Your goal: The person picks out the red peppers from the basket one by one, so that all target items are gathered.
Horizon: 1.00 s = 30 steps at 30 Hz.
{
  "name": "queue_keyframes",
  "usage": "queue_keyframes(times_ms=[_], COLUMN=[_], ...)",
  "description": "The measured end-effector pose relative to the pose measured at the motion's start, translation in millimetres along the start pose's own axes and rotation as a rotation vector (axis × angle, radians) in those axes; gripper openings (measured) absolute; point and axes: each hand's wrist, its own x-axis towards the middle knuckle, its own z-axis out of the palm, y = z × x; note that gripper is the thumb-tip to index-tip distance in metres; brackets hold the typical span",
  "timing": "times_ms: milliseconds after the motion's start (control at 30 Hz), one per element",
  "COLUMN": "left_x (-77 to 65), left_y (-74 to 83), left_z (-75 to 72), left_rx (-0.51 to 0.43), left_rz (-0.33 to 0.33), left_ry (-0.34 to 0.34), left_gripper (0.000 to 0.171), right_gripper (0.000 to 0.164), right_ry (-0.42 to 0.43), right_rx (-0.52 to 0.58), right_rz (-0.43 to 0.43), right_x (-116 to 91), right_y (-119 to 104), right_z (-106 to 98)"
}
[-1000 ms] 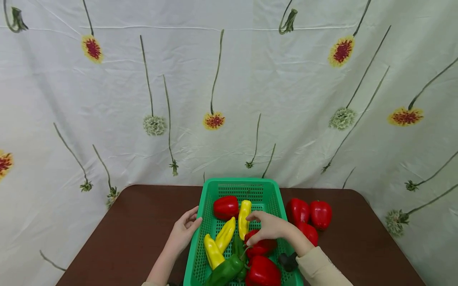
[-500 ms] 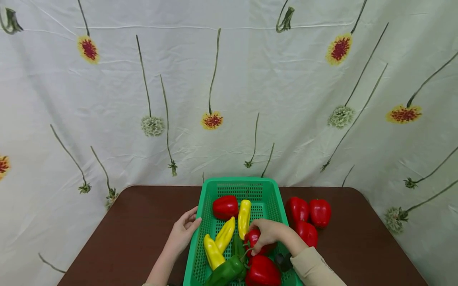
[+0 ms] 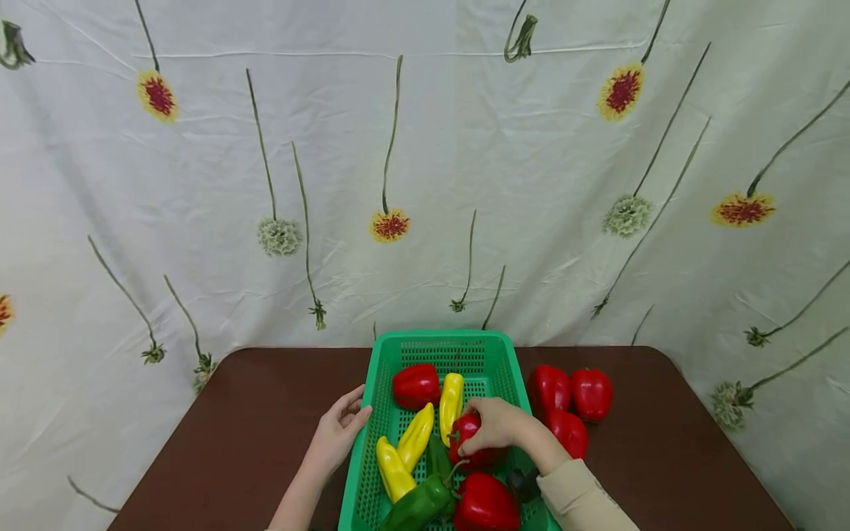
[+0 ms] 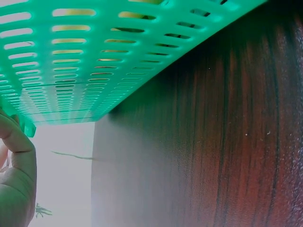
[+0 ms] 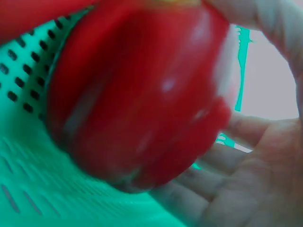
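In the head view my right hand (image 3: 494, 425) reaches into the green plastic basket (image 3: 520, 376) and grips a red bell pepper (image 3: 467, 429), thumb on the near side. The right wrist view has the same bell pepper (image 5: 142, 99) large, with the fingers (image 5: 222, 158) around its far side. My left hand (image 3: 337, 428) holds the basket's left rim, its thumb over the edge. From the left wrist, the basket's slotted wall (image 4: 71, 71) shows above the table, part of the hand at the left edge.
Yellow peppers (image 3: 414, 436), a green pepper (image 3: 418, 505), another red bell pepper (image 3: 416, 386) at the back and one (image 3: 487, 503) in front share the basket. Several red bell peppers (image 3: 592, 394) lie right of it on the brown table (image 3: 265, 413). A flowered cloth (image 3: 332, 177) hangs behind.
My right hand has come down from over the red bell pepper and closed around it, and the pepper has tilted upward slightly. The left hand stays at the rim.
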Motion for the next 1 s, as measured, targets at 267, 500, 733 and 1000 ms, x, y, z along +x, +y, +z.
queue_keyframes(times_ms=[267, 500, 733, 1000], left_x=[-1.8, -2.5, -1.6, 1.5], left_y=[0.4, 0.2, -0.1, 2.7], left_z=[-1.3, -1.1, -1.3, -1.8], left_rx=[0.010, -0.006, -0.008, -0.007], left_rz=[-0.009, -0.010, -0.011, -0.026], left_ry=[0.002, 0.007, 0.001, -0.013], left_gripper=[0.053, 0.053, 0.054, 0.054], right_gripper=[0.060, 0.059, 0.060, 0.065], right_ry=[0.183, 0.361, 0.450, 0.533], right_rx=[0.159, 0.281, 0.468, 0.661], right_rz=[-0.008, 0.015, 0.020, 0.090], right_x=[-3, -11, -25, -48], right_y=[-2, -3, 6, 22], right_z=[-17, -36, -59, -83])
